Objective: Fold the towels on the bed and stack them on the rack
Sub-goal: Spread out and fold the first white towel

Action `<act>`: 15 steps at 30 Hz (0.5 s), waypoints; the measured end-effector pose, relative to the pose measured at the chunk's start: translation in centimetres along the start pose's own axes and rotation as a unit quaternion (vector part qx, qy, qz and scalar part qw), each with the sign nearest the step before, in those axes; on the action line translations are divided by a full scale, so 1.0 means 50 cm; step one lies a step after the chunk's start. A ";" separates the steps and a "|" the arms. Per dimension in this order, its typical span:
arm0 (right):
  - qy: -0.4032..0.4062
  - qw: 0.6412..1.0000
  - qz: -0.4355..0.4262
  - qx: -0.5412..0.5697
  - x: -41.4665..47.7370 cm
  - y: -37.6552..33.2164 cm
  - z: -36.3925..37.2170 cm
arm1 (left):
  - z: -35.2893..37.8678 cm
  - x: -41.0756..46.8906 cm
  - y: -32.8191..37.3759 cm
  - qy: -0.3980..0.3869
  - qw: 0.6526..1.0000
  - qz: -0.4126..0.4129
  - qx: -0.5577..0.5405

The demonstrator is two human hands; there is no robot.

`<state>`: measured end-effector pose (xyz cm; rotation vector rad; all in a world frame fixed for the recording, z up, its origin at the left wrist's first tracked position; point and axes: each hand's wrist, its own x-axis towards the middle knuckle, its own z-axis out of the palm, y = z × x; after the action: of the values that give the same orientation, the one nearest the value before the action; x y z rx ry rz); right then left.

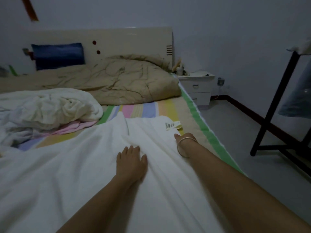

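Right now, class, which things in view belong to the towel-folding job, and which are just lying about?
Job: spread-out white towel, crumpled cream towel heap, black-framed rack, left hand, right hand.
Lying about: rumpled tan quilt, dark blue pillow, white two-drawer nightstand.

A towel point(84, 165) lies spread across the near part of the bed point(193, 125). The left grip point(132, 158) rests on its middle, the right grip point(185, 137) at its right edge. A heap of towels point(55, 106) lies behind to the left, and a quilt point(126, 81) farther back. The rack point(276, 98) stands on the floor point(235, 140) to the right.
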<state>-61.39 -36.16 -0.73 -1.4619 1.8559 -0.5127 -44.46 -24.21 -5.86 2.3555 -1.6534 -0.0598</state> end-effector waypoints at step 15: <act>0.062 0.991 -0.114 -0.011 0.241 -0.072 0.055 | 0.058 0.083 0.048 -0.012 0.999 -0.045 0.009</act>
<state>-58.26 -48.31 -3.55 -1.7022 1.8026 -0.7096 -45.77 -29.38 -7.63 2.4517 -1.5639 -0.0918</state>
